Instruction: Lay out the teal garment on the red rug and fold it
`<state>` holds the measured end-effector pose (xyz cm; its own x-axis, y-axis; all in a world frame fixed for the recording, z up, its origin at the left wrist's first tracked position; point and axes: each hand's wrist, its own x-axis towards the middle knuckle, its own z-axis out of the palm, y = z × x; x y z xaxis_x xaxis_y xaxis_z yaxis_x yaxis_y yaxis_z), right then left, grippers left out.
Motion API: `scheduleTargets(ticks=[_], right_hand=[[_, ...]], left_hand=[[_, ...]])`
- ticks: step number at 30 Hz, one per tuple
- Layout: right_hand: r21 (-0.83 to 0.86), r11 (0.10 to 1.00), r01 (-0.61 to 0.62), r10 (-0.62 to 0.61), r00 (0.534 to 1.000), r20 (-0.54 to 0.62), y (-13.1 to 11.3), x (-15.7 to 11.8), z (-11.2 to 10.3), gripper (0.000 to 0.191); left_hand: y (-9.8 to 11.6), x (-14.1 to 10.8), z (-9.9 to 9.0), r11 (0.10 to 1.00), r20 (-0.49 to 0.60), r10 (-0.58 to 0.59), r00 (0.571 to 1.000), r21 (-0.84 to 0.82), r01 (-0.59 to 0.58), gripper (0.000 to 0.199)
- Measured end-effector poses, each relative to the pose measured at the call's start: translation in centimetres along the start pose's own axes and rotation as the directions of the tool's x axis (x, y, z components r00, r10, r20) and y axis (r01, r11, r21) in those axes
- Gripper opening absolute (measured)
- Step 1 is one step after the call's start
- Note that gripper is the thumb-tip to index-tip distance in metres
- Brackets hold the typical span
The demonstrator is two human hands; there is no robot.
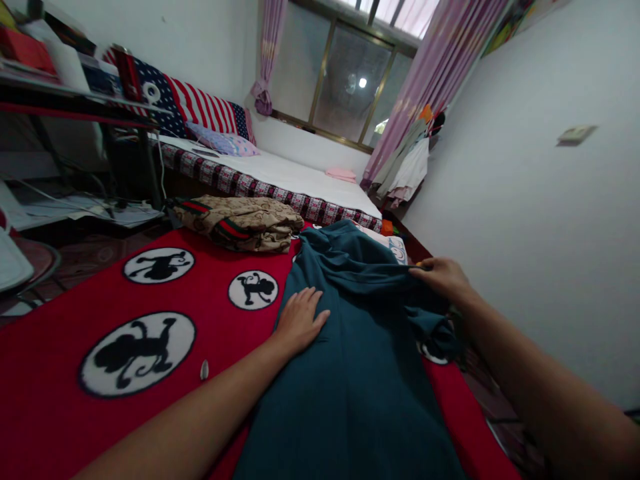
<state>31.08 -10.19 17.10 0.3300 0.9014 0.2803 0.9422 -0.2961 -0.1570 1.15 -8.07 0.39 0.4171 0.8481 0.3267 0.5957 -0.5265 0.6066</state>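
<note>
Lying lengthwise over a red blanket [45, 400] printed with black-and-white monkey figures, a dark teal garment [350, 380] runs from the bottom of the view toward a bunched, wrinkled far end. The person's left hand [300, 320] is open, palm down on the garment near its left edge, with the fingers lightly spread. It seems to act as a weight, steadying the cloth against the blanket so that it does not slide. The right hand [443, 277] is closed, its fingers pinching the garment's fabric at the right, near the far end. That grip looks slightly raised, drawing a ridge of folds toward the right; holding only an edge probably lets the rest of the cloth lie undisturbed. Whether the thumb is beneath the fabric is hard to tell. With one hand bearing down and the other gripping to the side, the cloth between them can likely be held taut.

Beyond the left hand, a tan patterned cloth [255, 220] with green and red stripes sits in a heap beside the garment's far end. A pale printed cloth [397, 248] lies just behind the folds. Farther back stands a bed with a white cover [300, 170].
</note>
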Motion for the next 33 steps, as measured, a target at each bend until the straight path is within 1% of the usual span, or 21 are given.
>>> scheduleTargets(ticks=[1, 2, 4, 5, 7, 8, 10, 11, 13, 14, 16, 19, 21, 23, 25, 26, 28, 29, 30, 31, 33], right_hand=[[0.148, 0.989, -0.002, 0.001, 1.000, 0.004, -1.3, -0.6, -1.8, 0.027], [0.314, 0.949, 0.001, -0.006, 1.000, 0.014, -2.7, -1.3, -3.6, 0.029], [0.592, 0.805, -0.036, 0.010, 0.999, 0.047, -5.4, -3.3, -6.9, 0.032], [0.694, 0.719, -0.033, -0.006, 0.999, 0.054, -6.7, -4.5, -8.1, 0.033], [0.822, 0.568, -0.042, -0.075, 0.992, 0.102, -8.5, -6.9, -9.3, 0.040], [0.855, 0.516, -0.051, -0.115, 0.985, 0.128, -9.1, -7.9, -9.1, 0.043], [0.876, 0.478, -0.070, -0.165, 0.972, 0.168, -9.5, -9.7, -7.6, 0.047], [0.870, 0.487, -0.073, -0.172, 0.969, 0.178, -9.4, -10.3, -6.3, 0.047], [0.844, 0.530, -0.082, -0.192, 0.958, 0.214, -8.8, -11.4, -3.4, 0.044], [0.825, 0.558, -0.087, -0.226, 0.941, 0.252, -8.5, -11.9, -2.0, 0.043], [0.778, 0.624, -0.071, -0.328, 0.881, 0.343, -8.0, -13.2, 0.3, 0.039], [0.725, 0.687, 0.042, -0.473, 0.784, 0.403, -8.1, -16.0, 2.2, 0.038], [0.709, 0.690, 0.148, -0.549, 0.745, 0.378, -8.7, -18.1, 3.0, 0.051], [0.662, 0.697, 0.275, -0.605, 0.720, 0.339, -9.5, -20.1, 3.8, 0.072], [0.564, 0.722, 0.401, -0.634, 0.709, 0.308, -10.5, -21.7, 5.0, 0.088], [0.515, 0.728, 0.453, -0.647, 0.703, 0.296, -10.9, -22.2, 5.7, 0.088], [0.464, 0.702, 0.541, -0.690, 0.678, 0.254, -11.5, -22.8, 6.9, 0.070], [0.478, 0.676, 0.561, -0.708, 0.674, 0.211, -11.6, -22.8, 7.4, 0.060], [0.522, 0.646, 0.557, -0.712, 0.686, 0.149, -11.6, -22.6, 7.6, 0.049], [0.588, 0.613, 0.527, -0.690, 0.721, 0.073, -11.4, -22.3, 7.6, 0.039], [0.736, 0.542, 0.407, -0.534, 0.842, -0.072, -10.8, -21.5, 7.3, 0.021]], left_hand=[[-0.3, 0.2, -0.1, 0.996, -0.046, -0.014, 0.999, -0.092, 0.009, 0.048], [-0.7, 0.5, -0.2, 0.979, -0.099, -0.040, 0.994, -0.202, 0.019, 0.044], [-1.4, 1.1, -0.4, 0.890, -0.189, -0.148, 0.971, -0.454, 0.047, 0.039], [-1.9, 1.3, -0.5, 0.811, -0.203, -0.228, 0.952, -0.581, 0.070, 0.037], [-2.6, 1.5, -0.9, 0.592, -0.174, -0.394, 0.902, -0.799, 0.105, 0.034], [-2.9, 1.6, -1.1, 0.473, -0.147, -0.460, 0.876, -0.875, 0.102, 0.032], [-3.3, 1.5, -1.4, 0.280, -0.105, -0.547, 0.831, -0.958, 0.063, 0.028], [-3.4, 1.4, -1.5, 0.218, -0.097, -0.568, 0.817, -0.975, 0.036, 0.026], [-3.4, 1.3, -1.7, 0.164, -0.093, -0.582, 0.808, -0.987, 0.004, 0.023], [-3.3, 1.2, -1.7, 0.159, -0.092, -0.582, 0.808, -0.987, 0.002, 0.022], [-3.1, 1.2, -1.8, 0.181, -0.090, -0.574, 0.814, -0.983, 0.019, 0.023], [-2.8, 1.2, -2.0, 0.270, -0.079, -0.545, 0.834, -0.959, 0.085, 0.026], [-2.7, 1.2, -2.1, 0.397, -0.084, -0.510, 0.856, -0.906, 0.148, 0.031], [-2.6, 1.2, -2.1, 0.531, -0.084, -0.476, 0.875, -0.821, 0.210, 0.035], [-2.7, 1.4, -2.2, 0.618, -0.072, -0.456, 0.887, -0.743, 0.257, 0.034], [-2.7, 1.4, -2.2, 0.638, -0.060, -0.448, 0.892, -0.720, 0.272, 0.032], [-2.8, 1.6, -2.4, 0.665, -0.019, -0.427, 0.904, -0.685, 0.299, 0.030], [-2.8, 1.6, -2.6, 0.675, 0.012, -0.414, 0.910, -0.667, 0.316, 0.030], [-2.8, 1.6, -3.0, 0.680, 0.048, -0.403, 0.914, -0.653, 0.334, 0.032], [-2.8, 1.6, -3.5, 0.678, 0.103, -0.387, 0.916, -0.642, 0.358, 0.034], [-2.4, 1.4, -5.0, 0.661, 0.267, -0.324, 0.908, -0.622, 0.419, 0.044]])
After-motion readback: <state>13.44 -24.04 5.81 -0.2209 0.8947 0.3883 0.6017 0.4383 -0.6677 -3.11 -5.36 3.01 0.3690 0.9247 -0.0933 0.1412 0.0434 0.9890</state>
